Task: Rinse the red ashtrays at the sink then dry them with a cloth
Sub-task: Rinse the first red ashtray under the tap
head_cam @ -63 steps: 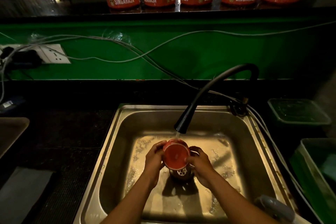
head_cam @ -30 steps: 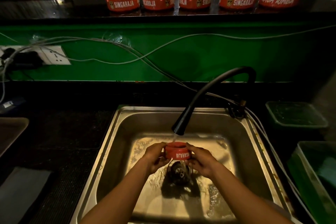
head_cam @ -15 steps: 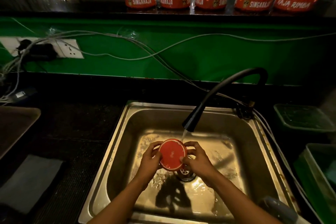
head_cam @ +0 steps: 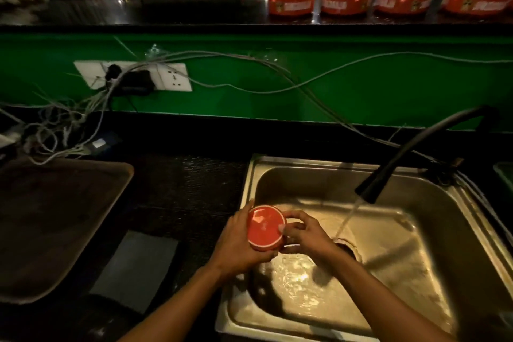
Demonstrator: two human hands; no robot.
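A red ashtray (head_cam: 265, 228) is held upside down over the left edge of the steel sink (head_cam: 458, 203), its wet base facing me. My left hand (head_cam: 238, 247) grips it from the left and below. My right hand (head_cam: 304, 233) pinches its right rim with thumb and fingertips. Water runs from the black tap (head_cam: 369, 191) into the basin to the right of the ashtray, not onto it. A grey cloth (head_cam: 136, 269) lies flat on the dark counter left of the sink. Several more red ashtrays (head_cam: 347, 1) stand in a row on the upper ledge.
A brown tray (head_cam: 50, 219) sits on the counter at far left. Loose cables (head_cam: 249, 83) hang along the green wall from a socket strip (head_cam: 133, 76). A green container's corner (head_cam: 503, 175) shows right of the sink.
Both hands have carried the ashtray left, out from under the running water to the sink's left edge. The view has swung left, bringing the cloth and tray further in.
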